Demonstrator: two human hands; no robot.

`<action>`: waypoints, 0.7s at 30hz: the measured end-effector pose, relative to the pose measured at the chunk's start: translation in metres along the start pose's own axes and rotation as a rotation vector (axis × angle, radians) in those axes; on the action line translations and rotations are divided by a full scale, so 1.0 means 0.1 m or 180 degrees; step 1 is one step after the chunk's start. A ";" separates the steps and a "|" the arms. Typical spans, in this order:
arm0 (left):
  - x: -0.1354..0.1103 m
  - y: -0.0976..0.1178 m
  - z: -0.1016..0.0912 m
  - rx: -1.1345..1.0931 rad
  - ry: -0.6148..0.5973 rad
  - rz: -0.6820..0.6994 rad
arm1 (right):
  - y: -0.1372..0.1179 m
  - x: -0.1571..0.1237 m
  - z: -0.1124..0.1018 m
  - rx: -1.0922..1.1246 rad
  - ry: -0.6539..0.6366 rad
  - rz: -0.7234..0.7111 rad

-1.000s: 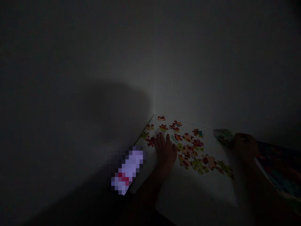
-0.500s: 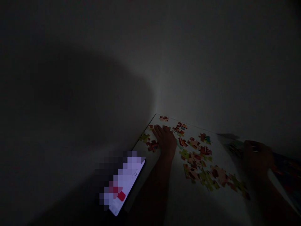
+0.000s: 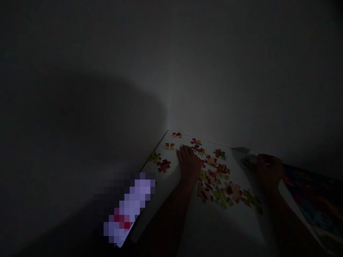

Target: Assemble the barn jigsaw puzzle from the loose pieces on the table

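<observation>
My left hand (image 3: 189, 165) lies flat on the white board (image 3: 225, 228), fingers stretched out, over or beside some jigsaw pieces (image 3: 197, 149). Just left of it are a red jigsaw piece (image 3: 163, 165) and a pale one (image 3: 169, 146). My right hand (image 3: 269, 170) is at the right of the board with its fingers curled in. Dim greenish puzzle pieces (image 3: 248, 161) show right by its fingertips. Shadow hides what, if anything, those fingers hold. Between my hands lies a cluster of loose and overlapping jigsaw pieces (image 3: 214, 176).
A lit phone (image 3: 122, 240), partly blurred out, stands at the board's left edge. At the far right is a dark, colourful printed sheet or box (image 3: 318, 203). Pale walls (image 3: 203, 89) meet in a corner behind the board. The room is very dim.
The view has turned a little to the right, so everything sits further left. My left hand has shifted right across the board, uncovering the pale piece. My right hand has come slightly closer to the cluster.
</observation>
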State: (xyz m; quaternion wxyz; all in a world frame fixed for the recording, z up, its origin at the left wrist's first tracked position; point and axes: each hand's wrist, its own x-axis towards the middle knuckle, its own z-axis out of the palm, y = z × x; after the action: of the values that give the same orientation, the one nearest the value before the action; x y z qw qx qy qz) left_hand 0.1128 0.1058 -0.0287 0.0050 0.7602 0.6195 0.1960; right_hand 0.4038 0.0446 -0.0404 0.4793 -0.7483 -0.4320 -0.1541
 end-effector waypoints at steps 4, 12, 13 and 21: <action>-0.15 0.20 -0.03 -0.0168 -0.0089 0.0445 | -0.16 -0.03 -0.03 0.0109 0.0319 0.0287; -0.48 0.49 0.00 -0.0706 -0.0604 0.1670 | -0.40 -0.07 -0.04 0.0244 0.0271 0.0168; -0.48 0.49 0.01 -0.0704 -0.0603 0.1652 | -0.47 -0.09 -0.04 0.0268 0.0187 0.0111; -0.65 0.46 -0.08 -0.0486 -0.0631 0.1483 | -0.85 -0.27 0.13 0.0395 -0.1289 -0.0461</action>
State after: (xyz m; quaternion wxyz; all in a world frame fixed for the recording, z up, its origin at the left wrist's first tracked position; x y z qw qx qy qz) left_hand 0.1438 0.0323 -0.0291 0.0777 0.8952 0.4076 0.1627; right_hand 0.3186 0.0564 -0.0143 0.4155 -0.7001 -0.5806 -0.0078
